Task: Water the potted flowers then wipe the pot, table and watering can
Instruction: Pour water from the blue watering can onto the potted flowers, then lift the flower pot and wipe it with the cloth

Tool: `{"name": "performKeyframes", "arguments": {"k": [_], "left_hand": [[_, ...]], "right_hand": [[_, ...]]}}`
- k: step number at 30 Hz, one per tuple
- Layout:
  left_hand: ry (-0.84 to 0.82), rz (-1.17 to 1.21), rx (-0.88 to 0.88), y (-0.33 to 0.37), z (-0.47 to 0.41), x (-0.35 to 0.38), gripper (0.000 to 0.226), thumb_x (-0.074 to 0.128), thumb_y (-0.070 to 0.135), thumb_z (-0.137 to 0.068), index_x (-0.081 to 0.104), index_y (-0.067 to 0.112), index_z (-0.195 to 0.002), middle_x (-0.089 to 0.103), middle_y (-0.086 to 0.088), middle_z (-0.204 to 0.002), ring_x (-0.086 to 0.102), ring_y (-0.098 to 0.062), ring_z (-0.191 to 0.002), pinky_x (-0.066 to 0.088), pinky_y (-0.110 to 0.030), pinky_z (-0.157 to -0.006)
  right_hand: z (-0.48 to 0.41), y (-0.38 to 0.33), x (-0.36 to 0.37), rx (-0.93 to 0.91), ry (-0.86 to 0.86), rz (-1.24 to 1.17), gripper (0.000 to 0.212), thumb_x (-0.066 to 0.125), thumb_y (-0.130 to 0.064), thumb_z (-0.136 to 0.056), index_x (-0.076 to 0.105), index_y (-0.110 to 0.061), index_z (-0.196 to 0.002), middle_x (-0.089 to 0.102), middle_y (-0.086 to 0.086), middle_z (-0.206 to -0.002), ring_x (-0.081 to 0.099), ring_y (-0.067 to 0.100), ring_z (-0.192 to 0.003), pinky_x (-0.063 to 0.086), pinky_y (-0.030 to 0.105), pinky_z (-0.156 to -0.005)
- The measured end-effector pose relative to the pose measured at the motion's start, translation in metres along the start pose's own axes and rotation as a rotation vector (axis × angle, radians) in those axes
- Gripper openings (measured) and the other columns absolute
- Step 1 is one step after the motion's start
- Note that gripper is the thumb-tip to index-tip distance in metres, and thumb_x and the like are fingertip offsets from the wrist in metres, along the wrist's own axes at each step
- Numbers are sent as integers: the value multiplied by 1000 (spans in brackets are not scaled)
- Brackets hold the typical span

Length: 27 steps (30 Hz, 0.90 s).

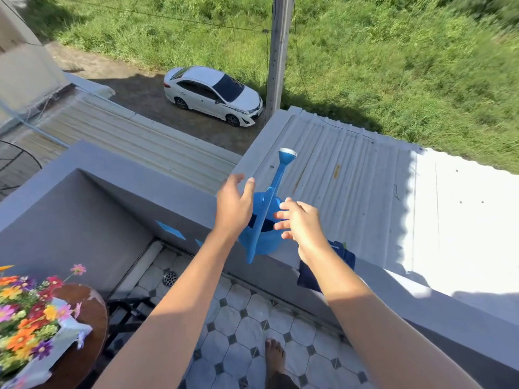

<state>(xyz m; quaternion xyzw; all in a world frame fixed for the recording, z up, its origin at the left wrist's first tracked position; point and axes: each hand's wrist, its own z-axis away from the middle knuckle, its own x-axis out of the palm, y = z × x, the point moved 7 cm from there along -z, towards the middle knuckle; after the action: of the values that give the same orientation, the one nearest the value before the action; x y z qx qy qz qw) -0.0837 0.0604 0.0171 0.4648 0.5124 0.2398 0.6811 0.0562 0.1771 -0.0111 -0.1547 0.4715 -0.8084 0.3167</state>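
At frame centre, both open hands, left hand point(234, 206) and right hand point(302, 224), flank the blue watering can point(259, 237), its spout point(278, 178) pointing up-frame; neither grips.

Watering can point(262, 234) on ledge point(283, 269), cloth point(345, 256) beside; above clear

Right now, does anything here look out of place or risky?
Yes. The blue watering can stands on top of the balcony wall, with a roof below on the far side. A dark blue cloth hangs over the same wall. Both open hands, left hand and right hand, flank the can.
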Motion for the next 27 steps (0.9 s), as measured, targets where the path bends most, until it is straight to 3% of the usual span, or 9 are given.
{"name": "performKeyframes", "arguments": {"k": [4, 8, 11, 15, 19, 23, 25, 27], "left_hand": [[80, -58, 311, 59, 48, 22, 28, 50, 31, -97, 60, 16, -117, 62, 7, -116, 57, -10, -109, 41, -27, -94], [-62, -40, 458, 73, 91, 85, 11, 56, 22, -93, 63, 15, -96, 63, 9, -85, 55, -10, -73, 43, -22, -71], [-244, -160, 315, 36, 103, 143, 13, 58, 24, -89, 62, 13, -94, 63, 2, -85, 58, -18, -77, 48, -32, -74], [-337, -259, -91, -37, 114, 178, 38, 63, 26, -85, 55, 8, -118, 62, -14, -115, 57, -31, -108, 47, -40, -92], [-344, -193, -275, -64, 127, 190, 52, 70, 22, -83, 49, 3, -126, 59, -17, -123, 59, -33, -111, 50, -41, -96], [-364, -63, -472, -78, 124, 193, 45, 72, 18, -83, 51, 2, -119, 62, -7, -115, 61, -30, -103, 49, -33, -84], [-444, 5, -508, -84, 124, 197, 32, 73, 14, -82, 61, 4, -110, 65, -6, -109, 62, -29, -99, 49, -35, -83], [-528, 56, -475, -82, 129, 198, 9, 70, 10, -83, 67, 5, -89, 72, -15, -97, 63, -27, -85, 54, -41, -81]], "right_hand": [[-2, 6, -60, -48, 177, -24, 21, 53, -27, -99, 64, -11, -92, 71, 7, -80, 61, 20, -58, 40, 29, -48], [2, 36, -111, -16, 278, 23, 20, 48, -18, -100, 65, -11, -93, 72, 8, -82, 62, 23, -61, 44, 32, -54], [4, 68, -140, 3, 315, 34, 15, 51, -14, -97, 65, -10, -95, 73, 14, -85, 61, 23, -60, 45, 32, -51], [4, 104, -163, 16, 302, 86, 18, 54, -4, -95, 65, -18, -91, 66, 7, -83, 55, 17, -59, 40, 26, -45], [1, 123, -171, -94, 265, 285, 29, 54, -1, -92, 65, -26, -99, 71, 2, -99, 63, 17, -79, 53, 34, -70], [0, 129, -160, -58, 166, 379, 38, 54, -1, -90, 65, -24, -118, 68, 3, -118, 63, 16, -98, 56, 40, -89], [3, 133, -154, -37, 116, 450, 46, 54, 0, -89, 60, -18, -131, 63, 4, -126, 59, 16, -112, 48, 33, -98], [9, 135, -148, -63, 76, 528, 52, 54, 1, -89, 56, -16, -138, 61, 6, -130, 56, 18, -123, 39, 22, -99]]}}
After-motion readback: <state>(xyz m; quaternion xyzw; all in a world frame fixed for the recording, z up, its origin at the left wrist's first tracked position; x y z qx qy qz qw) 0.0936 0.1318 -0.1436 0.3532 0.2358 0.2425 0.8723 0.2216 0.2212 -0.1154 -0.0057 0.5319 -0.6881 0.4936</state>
